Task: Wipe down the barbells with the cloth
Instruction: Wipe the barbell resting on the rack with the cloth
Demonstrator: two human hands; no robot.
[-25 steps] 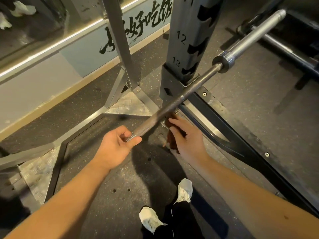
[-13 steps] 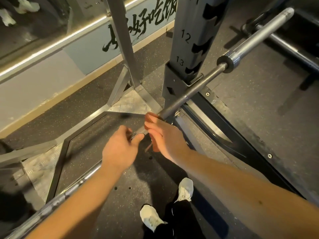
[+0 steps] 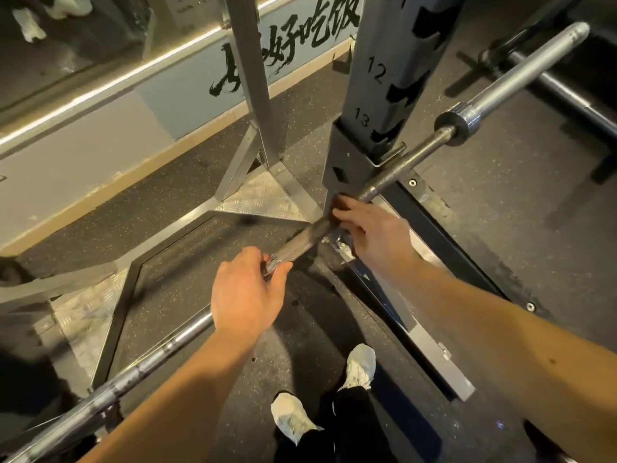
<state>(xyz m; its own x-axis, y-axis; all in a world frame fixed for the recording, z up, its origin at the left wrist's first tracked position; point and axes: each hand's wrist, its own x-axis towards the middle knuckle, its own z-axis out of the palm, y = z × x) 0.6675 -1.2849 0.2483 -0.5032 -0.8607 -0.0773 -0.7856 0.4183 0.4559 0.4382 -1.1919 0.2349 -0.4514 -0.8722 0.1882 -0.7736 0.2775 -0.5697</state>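
- My shoes (image 3: 360, 367) stand on the dark floor (image 3: 187, 282) at the bottom of the view; both forearms are cut off by the lower edge.
- My left hand (image 3: 247, 295) grips the barbell (image 3: 397, 170), fingers curled under and the thumb laid over the top. The hand and forearm cover a stretch of it.
- The barbell runs from lower left to upper right. Its near end leaves the frame, and it sits on a hook at the rack post (image 3: 390, 78).
- My right hand (image 3: 374, 232) is on the barbell just below the post. It holds the brown cloth (image 3: 336, 208) against the metal with its fingers curled over it. Only a small edge of cloth shows past the fingertips, so I cannot tell how it is folded.
- Half a second ago that hand sat right beside my left; it has since slid up the barbell towards the post. The left has kept its place.
- Past the collar, a second bar (image 3: 564, 95) lies on the floor, partly hidden.
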